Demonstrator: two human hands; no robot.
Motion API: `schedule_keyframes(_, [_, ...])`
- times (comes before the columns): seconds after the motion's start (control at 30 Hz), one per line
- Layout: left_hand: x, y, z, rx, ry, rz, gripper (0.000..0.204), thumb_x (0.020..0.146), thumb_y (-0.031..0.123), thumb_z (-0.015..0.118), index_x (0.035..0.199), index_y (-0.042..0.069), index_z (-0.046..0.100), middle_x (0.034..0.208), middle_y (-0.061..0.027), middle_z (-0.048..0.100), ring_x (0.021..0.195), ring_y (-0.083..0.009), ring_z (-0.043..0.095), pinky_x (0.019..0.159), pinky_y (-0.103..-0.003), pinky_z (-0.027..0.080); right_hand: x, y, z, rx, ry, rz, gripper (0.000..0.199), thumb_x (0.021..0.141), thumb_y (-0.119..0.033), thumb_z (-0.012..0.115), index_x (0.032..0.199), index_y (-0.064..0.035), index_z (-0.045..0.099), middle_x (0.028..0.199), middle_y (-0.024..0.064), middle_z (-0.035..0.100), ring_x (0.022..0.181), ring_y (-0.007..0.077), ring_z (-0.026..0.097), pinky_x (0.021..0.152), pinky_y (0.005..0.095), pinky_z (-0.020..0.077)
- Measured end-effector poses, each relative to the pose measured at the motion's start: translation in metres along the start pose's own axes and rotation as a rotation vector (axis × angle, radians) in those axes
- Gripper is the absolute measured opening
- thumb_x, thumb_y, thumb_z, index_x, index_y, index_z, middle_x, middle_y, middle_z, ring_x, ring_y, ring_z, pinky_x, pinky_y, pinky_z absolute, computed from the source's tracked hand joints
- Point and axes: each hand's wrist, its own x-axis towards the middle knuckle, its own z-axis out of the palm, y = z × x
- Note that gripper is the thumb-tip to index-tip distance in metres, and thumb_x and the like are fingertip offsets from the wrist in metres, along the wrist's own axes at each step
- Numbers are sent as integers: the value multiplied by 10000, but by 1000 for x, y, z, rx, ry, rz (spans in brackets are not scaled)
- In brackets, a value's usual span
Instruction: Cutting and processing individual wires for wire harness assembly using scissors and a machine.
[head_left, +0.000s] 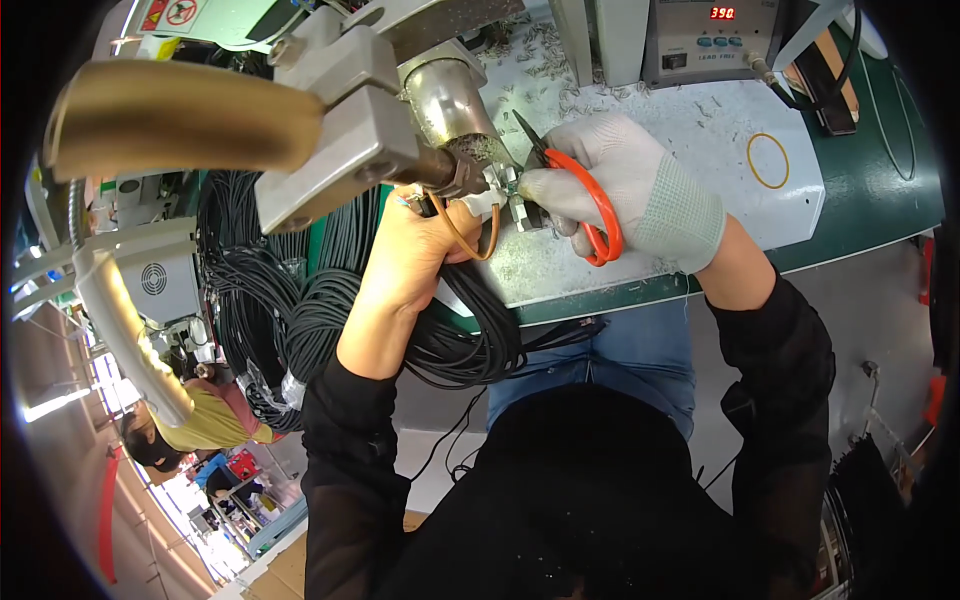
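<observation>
- Head view: the gloved right hand [625, 185] grasped the orange-handled cutters [603, 205], its fingertips close to a small metal part [520, 213] on its left.
- The bare left hand [425, 245] curled in beside that part; its grip could not be told.
- Step, seemingly: positioning the part between both hands; the next move likely called for steady fingers.
- Beyond the right hand, metal scraps [545, 70] lay loose, in no visible container.

Near the upper centre, the gloved right hand [640, 190] grips orange-handled cutters [604, 205] beside the bare left hand [415, 242] at a metal machine [440, 95]; coiled black cables [330, 315] lie left of centre.
</observation>
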Motion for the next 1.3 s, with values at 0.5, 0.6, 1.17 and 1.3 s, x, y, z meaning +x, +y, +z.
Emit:
schedule_keyframes(0.5, [-3, 4, 3, 509, 128, 207, 191, 721, 46, 697, 898, -3, 645, 776, 31, 617, 681, -40, 541, 625, -229, 468, 1, 4, 4, 18, 57, -149, 307, 856, -216, 603, 675, 29, 570, 539, 75, 571, 405, 113, 542, 382, 246, 433])
schedule_keyframes(0.6, [-7, 4, 8, 479, 208, 104, 189, 717, 56, 697, 887, -10, 649, 781, 17, 623, 694, -55, 560, 644, -233, 477, 2, 5, 4, 12, 43, -160, 297, 857, -208, 602, 680, 29, 570, 537, 73, 566, 402, 112, 537, 376, 247, 429])
schedule_keyframes(1.17, [-5, 2, 4, 548, 109, 281, 203, 711, 43, 654, 908, -1, 631, 792, -16, 618, 685, -100, 550, 634, -246, 458, 6, 11, 4, -136, 54, -391, 243, 855, -171, 606, 718, 25, 565, 546, 68, 552, 395, 110, 515, 368, 240, 413])
schedule_keyframes(1.3, [-9, -2, 0, 457, 105, 228, 161, 777, 37, 633, 933, 2, 612, 788, -25, 617, 682, -117, 556, 634, -246, 464, -1, 4, 10, 84, 47, -75, 226, 858, -170, 593, 750, 25, 559, 547, 59, 544, 416, 99, 516, 384, 241, 419])
